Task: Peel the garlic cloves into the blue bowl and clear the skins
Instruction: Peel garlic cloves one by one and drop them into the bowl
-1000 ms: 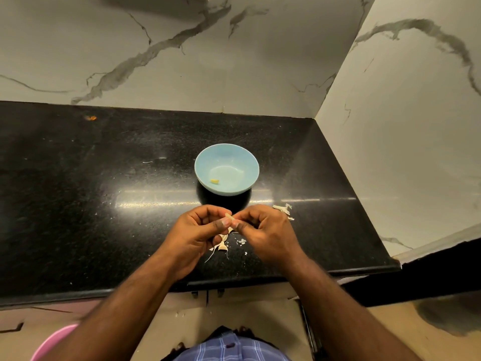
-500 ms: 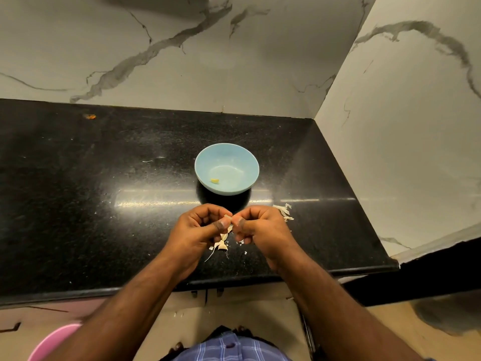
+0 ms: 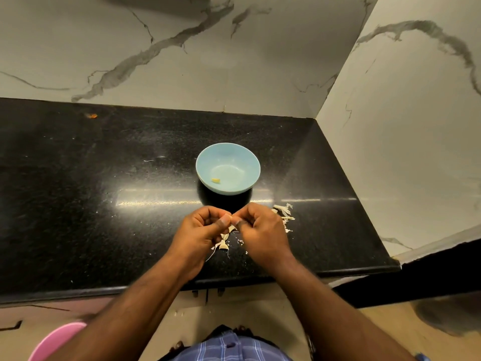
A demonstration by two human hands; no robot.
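Pink tub (image 3: 56, 340): low left of the blue bowl (image 3: 228, 175), below the desk's front edge, cut by the picture's border.
Desk (image 3: 91, 204): black, bare and wide to the left of the bowl; walled behind, and at the right where the slab ends in a corner.
Left hand (image 3: 201, 231): just in front of the bowl, fingers curled, thumb pinching a garlic clove (image 3: 232, 220).
Skins (image 3: 221, 246): scraps beneath the hands, near the front edge.
Bowl: upright, one yellowish piece (image 3: 215, 180) inside.
Right hand (image 3: 261, 230): touching the left, fingers narrow, pinching the same clove.
Skin pile (image 3: 282, 212): right of the bowl's front, beside the right hand.
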